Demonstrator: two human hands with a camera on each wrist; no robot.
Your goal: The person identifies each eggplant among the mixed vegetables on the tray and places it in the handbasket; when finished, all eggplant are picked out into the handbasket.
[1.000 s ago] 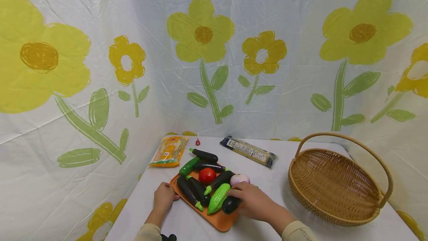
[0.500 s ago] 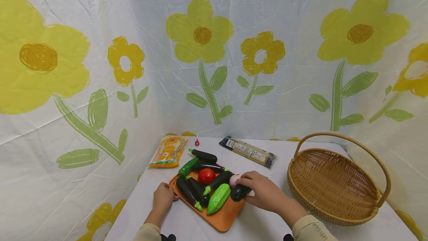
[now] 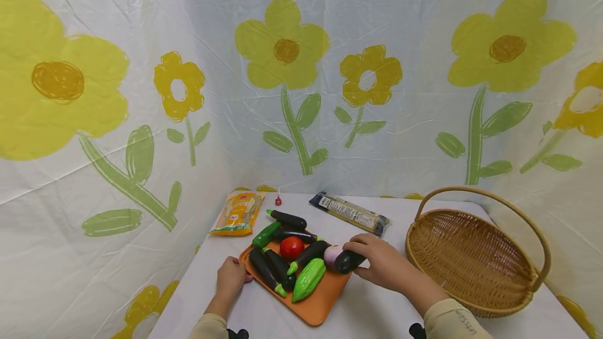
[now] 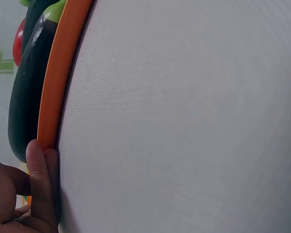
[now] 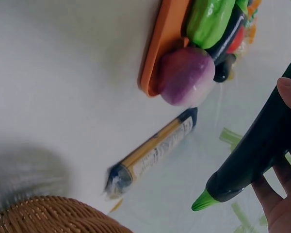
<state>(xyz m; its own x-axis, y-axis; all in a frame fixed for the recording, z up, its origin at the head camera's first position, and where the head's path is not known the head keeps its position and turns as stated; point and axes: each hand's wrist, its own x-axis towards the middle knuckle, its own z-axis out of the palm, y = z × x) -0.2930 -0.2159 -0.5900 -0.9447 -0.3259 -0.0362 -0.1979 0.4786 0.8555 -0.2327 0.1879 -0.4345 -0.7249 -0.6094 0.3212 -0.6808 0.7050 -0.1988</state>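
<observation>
My right hand (image 3: pixel 383 263) holds a dark eggplant (image 5: pixel 257 150) in the air above the tray's right end. Its green stem end points away from the palm in the right wrist view. At the left corner of the orange tray (image 3: pixel 320 305), my left hand (image 3: pixel 230 276) grips the rim between thumb and fingers; part of that grip is hidden. On the tray lie several dark eggplants (image 3: pixel 266 270), a red tomato (image 3: pixel 291 247), a bright green bitter melon (image 3: pixel 308 280) and a dark green pepper-like vegetable (image 3: pixel 266 234). A purple-white onion-like vegetable (image 5: pixel 186 75) sits at the right corner, behind the held eggplant.
A wicker basket (image 3: pixel 471 260) with a tall arched handle stands on the right. Toward the back of the white table are a yellow food packet (image 3: pixel 237 213), a small red lollipop (image 3: pixel 278 201) and a long noodle-like package (image 3: pixel 350 212). Flower-printed cloth hangs behind.
My right hand has lifted the eggplant off the tray's near right part and carried it right and away, past the bitter melon. The left hand stays on the tray's corner.
</observation>
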